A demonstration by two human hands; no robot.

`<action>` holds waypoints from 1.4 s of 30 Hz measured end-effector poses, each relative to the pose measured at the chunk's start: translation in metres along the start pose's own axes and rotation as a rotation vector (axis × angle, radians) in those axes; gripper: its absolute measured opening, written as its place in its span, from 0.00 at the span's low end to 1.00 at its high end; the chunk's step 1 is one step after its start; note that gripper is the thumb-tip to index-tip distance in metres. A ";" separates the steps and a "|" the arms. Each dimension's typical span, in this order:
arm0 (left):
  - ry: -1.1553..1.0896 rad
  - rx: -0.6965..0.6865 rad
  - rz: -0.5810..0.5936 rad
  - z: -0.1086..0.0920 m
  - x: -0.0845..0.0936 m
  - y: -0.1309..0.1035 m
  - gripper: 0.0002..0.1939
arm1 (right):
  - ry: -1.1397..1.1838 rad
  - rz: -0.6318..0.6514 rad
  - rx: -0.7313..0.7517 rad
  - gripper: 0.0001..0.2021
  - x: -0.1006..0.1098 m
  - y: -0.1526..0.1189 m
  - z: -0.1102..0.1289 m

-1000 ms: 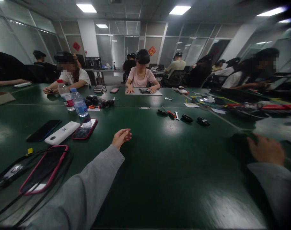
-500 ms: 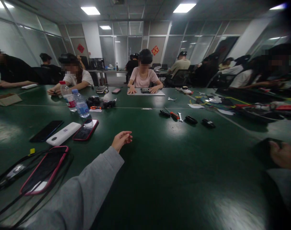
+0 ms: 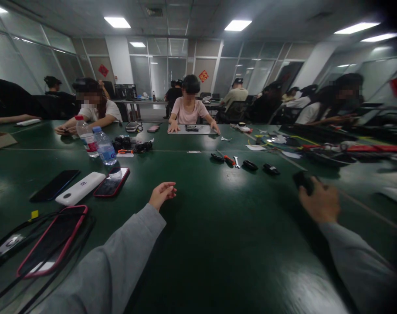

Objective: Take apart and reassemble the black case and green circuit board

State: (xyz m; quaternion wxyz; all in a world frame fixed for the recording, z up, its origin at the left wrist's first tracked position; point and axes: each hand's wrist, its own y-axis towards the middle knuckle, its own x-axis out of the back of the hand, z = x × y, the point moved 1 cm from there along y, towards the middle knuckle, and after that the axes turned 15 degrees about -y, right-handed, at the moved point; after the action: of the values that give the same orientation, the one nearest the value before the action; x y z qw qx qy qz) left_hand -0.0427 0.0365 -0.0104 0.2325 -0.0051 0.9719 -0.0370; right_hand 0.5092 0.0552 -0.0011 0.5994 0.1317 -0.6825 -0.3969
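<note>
My left hand [image 3: 162,195] hovers over the middle of the green table [image 3: 198,244], its fingers loosely curled together and nothing visible in them. My right hand [image 3: 322,201], smeared by motion, is closed round a dark, block-like object [image 3: 303,182] above the table's right part. Its exact kind is too blurred to tell. Just left of and beyond that object lie two small black items [image 3: 270,169] [image 3: 250,165], a wrench [image 3: 236,162], an orange-and-black screwdriver [image 3: 229,161] and another black item [image 3: 217,158]. Nearest my left hand is a red-cased phone [image 3: 112,182].
On the left lie a white power bank [image 3: 80,188], a dark phone [image 3: 55,186] and a pink-cased phone [image 3: 54,242] under black cables. Two water bottles [image 3: 105,147] stand behind them. Opposite sits a person in pink [image 3: 189,107] with hands on a board. Cables and red-handled gear [image 3: 358,148] spread far right.
My right hand has come inward from the right edge, carrying the dark object left and farther over the table. My left hand keeps its pose. The view has turned slightly right.
</note>
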 end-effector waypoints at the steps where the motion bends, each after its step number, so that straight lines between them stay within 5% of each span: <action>1: 0.008 -0.004 0.007 0.000 -0.001 -0.001 0.15 | 0.035 0.023 0.038 0.28 0.013 -0.010 0.034; 7: 0.100 -0.093 0.070 -0.002 -0.014 -0.010 0.24 | 0.481 0.119 0.463 0.26 0.105 -0.082 0.225; 10: 0.063 -0.113 0.090 0.000 -0.019 -0.013 0.31 | 0.627 0.195 0.666 0.26 0.137 -0.117 0.281; 13: 0.028 -0.138 0.132 0.002 -0.021 -0.014 0.32 | 0.691 0.239 0.789 0.27 0.152 -0.139 0.309; 21: 0.056 -0.157 0.079 0.000 -0.021 -0.019 0.26 | 0.916 0.319 0.726 0.29 0.151 -0.141 0.314; 25: 0.071 -0.204 0.078 -0.003 -0.023 -0.021 0.24 | 1.139 0.580 0.501 0.35 0.141 -0.140 0.310; 29: -0.022 -0.154 0.087 -0.003 -0.025 -0.021 0.25 | 1.415 0.941 0.236 0.30 0.133 -0.137 0.312; 34: -0.141 -0.107 0.137 -0.005 -0.030 -0.025 0.24 | 1.619 1.311 0.135 0.28 0.143 -0.128 0.309; 38: -0.223 -0.090 0.158 -0.009 -0.035 -0.028 0.23 | 1.741 1.456 0.038 0.28 0.152 -0.129 0.306; 42: -0.271 -0.077 0.117 -0.009 -0.037 -0.028 0.26 | 1.744 1.434 0.035 0.29 0.155 -0.132 0.309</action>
State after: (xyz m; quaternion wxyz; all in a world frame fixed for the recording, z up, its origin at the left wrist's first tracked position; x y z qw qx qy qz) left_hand -0.0140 0.0100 0.0161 0.3630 0.0379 0.9309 0.0149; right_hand 0.1464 -0.0138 0.0273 0.9588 -0.0501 0.0455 0.2758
